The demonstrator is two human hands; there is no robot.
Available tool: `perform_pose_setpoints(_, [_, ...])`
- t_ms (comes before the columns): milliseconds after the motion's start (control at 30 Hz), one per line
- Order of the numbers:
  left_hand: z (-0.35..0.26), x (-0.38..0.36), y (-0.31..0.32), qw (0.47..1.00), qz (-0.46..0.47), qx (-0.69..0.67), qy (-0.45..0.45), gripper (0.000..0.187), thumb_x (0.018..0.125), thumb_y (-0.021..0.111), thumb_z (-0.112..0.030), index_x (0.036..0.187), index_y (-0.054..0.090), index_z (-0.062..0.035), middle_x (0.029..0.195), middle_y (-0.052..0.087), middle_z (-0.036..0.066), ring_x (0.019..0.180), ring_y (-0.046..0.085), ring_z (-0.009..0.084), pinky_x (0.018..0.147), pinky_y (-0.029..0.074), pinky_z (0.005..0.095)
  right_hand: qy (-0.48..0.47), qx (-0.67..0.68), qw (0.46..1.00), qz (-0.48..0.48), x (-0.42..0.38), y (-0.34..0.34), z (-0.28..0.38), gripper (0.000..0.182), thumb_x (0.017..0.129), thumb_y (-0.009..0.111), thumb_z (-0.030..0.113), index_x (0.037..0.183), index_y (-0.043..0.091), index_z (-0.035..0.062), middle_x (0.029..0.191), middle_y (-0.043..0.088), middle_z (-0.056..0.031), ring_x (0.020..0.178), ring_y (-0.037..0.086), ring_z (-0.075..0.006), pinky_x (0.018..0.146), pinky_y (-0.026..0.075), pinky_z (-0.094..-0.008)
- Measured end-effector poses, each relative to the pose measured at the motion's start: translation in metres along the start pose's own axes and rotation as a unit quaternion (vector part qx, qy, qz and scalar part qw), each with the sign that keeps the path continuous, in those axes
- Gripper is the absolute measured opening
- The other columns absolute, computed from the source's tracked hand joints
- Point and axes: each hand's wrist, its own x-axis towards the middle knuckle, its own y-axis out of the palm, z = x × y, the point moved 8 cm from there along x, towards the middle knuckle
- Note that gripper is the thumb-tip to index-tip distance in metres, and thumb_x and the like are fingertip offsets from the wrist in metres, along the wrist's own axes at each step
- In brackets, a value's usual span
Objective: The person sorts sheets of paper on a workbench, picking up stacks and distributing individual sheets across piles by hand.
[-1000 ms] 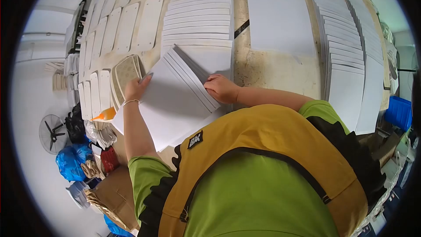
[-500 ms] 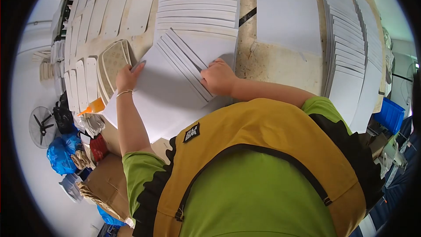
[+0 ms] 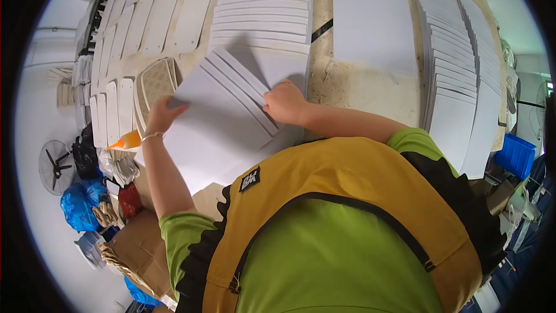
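Observation:
Several white sheets (image 3: pixel 214 104) lie fanned at a slant in front of me, their right edges stepped in strips. My left hand (image 3: pixel 164 114) grips the left edge of these sheets, thumb on top. Curled fingers of my right hand (image 3: pixel 285 102) press against the stepped right edges; its fingertips are partly hidden. Beneath and beyond the slanted sheets is a longer overlapping row of white sheets (image 3: pixel 260 11). Close to my left hand stands a curved, patterned beige piece (image 3: pixel 156 84).
White boards with small holes (image 3: pixel 195 14) fill the table's left side. An orange-tipped glue bottle (image 3: pixel 124 140) lies at the left edge. More fanned stacks (image 3: pixel 449 75) and a large white sheet (image 3: pixel 373 17) are on the right. A cardboard box (image 3: pixel 136 240) sits below left.
My left hand has moved slightly left and down with the sheets' edge. The fanned sheets have shifted a little, and my right hand stays at their right edges.

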Motion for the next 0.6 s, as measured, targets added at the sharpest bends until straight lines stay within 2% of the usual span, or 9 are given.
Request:
perform_pose_setpoints(33, [-0.013,-0.011,-0.005,0.993,0.011,-0.101,0.051,0.039,0.072,0.071,-0.031,0.082,0.060,0.0045,0.072,0.061,0.018,0.066,0.055,0.0337,0.063,0.045,0.0349,-0.006,0.008,1.000,-0.003,0.000,0.002,0.002,0.020,0.073,0.059,0.023,0.061,0.059,0.0069,0.061,0.059,-0.0122,0.068,0.058,-0.0303,0.074,0.041,-0.0401])
perform_pose_setpoints(133, [-0.048,-0.051,-0.036,0.999,0.030,-0.021,0.037,0.029,0.071,0.070,-0.021,0.084,0.062,0.0038,0.073,0.060,0.021,0.067,0.055,0.0349,0.064,0.044,0.0372,-0.009,-0.001,1.000,-0.027,-0.004,-0.005,-0.008,0.023,0.074,0.060,0.025,0.060,0.058,0.0068,0.061,0.059,-0.0124,0.069,0.058,-0.0311,0.073,0.042,-0.0401])
perform_pose_setpoints(200, [-0.068,-0.085,-0.056,0.998,0.005,0.032,0.058,0.027,0.071,0.068,-0.018,0.087,0.062,0.0034,0.075,0.060,0.021,0.068,0.055,0.0354,0.064,0.044,0.0380,-0.066,0.218,0.974,-0.018,-0.012,-0.014,-0.011,0.024,0.076,0.062,0.029,0.069,0.058,0.0062,0.060,0.059,-0.0098,0.065,0.059,-0.0272,0.073,0.044,-0.0368])
perform_pose_setpoints(233, [-0.073,-0.104,-0.066,0.997,-0.009,0.037,0.061,0.026,0.072,0.066,-0.016,0.088,0.061,0.0033,0.075,0.060,0.021,0.068,0.055,0.0356,0.064,0.044,0.0384,-0.064,0.206,0.976,-0.032,-0.017,-0.022,-0.016,0.024,0.076,0.062,0.029,0.069,0.058,0.0062,0.060,0.059,-0.0098,0.065,0.059,-0.0272,0.073,0.044,-0.0368])
perform_pose_setpoints(333, [-0.113,-0.171,-0.106,0.995,-0.058,0.020,0.078,0.024,0.074,0.063,-0.011,0.091,0.059,0.0044,0.078,0.059,0.022,0.068,0.055,0.0340,0.065,0.044,0.0367,0.060,0.538,0.841,0.003,-0.031,-0.026,-0.039,0.038,0.076,0.065,0.033,0.103,0.056,0.0060,0.084,0.061,-0.0094,0.082,0.058,-0.0200,0.082,0.041,-0.0326])
perform_pose_setpoints(367, [-0.122,-0.192,-0.119,0.994,-0.082,-0.001,0.068,0.023,0.075,0.062,-0.009,0.091,0.058,0.0054,0.078,0.061,0.021,0.068,0.056,0.0311,0.066,0.044,0.0350,0.057,0.534,0.844,-0.007,-0.036,-0.031,-0.038,0.038,0.076,0.065,0.033,0.103,0.056,0.0060,0.084,0.061,-0.0094,0.082,0.058,-0.0200,0.082,0.041,-0.0326])
perform_pose_setpoints(467, [-0.135,-0.233,-0.157,0.979,-0.179,-0.057,0.081,0.020,0.078,0.061,-0.007,0.093,0.057,0.0063,0.080,0.063,0.013,0.072,0.058,0.0205,0.067,0.044,0.0295,-0.045,0.713,0.699,0.024,-0.044,-0.049,-0.015,0.069,0.078,0.065,0.032,0.133,0.032,0.0071,0.114,0.051,-0.0096,0.106,0.048,-0.0173,0.093,0.035,-0.0321])
perform_pose_setpoints(533, [-0.141,-0.250,-0.182,0.955,-0.257,-0.116,0.095,0.017,0.080,0.061,-0.005,0.094,0.058,0.0059,0.086,0.063,0.009,0.076,0.056,0.0157,0.069,0.044,0.0270,-0.118,0.681,0.721,0.058,-0.055,-0.077,0.008,0.085,0.078,0.066,0.034,0.141,0.017,0.0079,0.129,0.039,-0.0095,0.122,0.034,-0.0192,0.100,0.027,-0.0343])
perform_pose_setpoints(600, [-0.135,-0.245,-0.189,0.937,-0.299,-0.146,0.108,0.016,0.082,0.060,-0.005,0.094,0.058,0.0057,0.088,0.063,0.007,0.079,0.056,0.0133,0.070,0.044,0.0258,-0.169,0.633,0.756,0.001,-0.074,-0.118,0.025,0.076,0.080,0.065,0.031,0.138,0.023,0.0082,0.125,0.043,-0.0087,0.117,0.038,-0.0171,0.097,0.031,-0.0324])
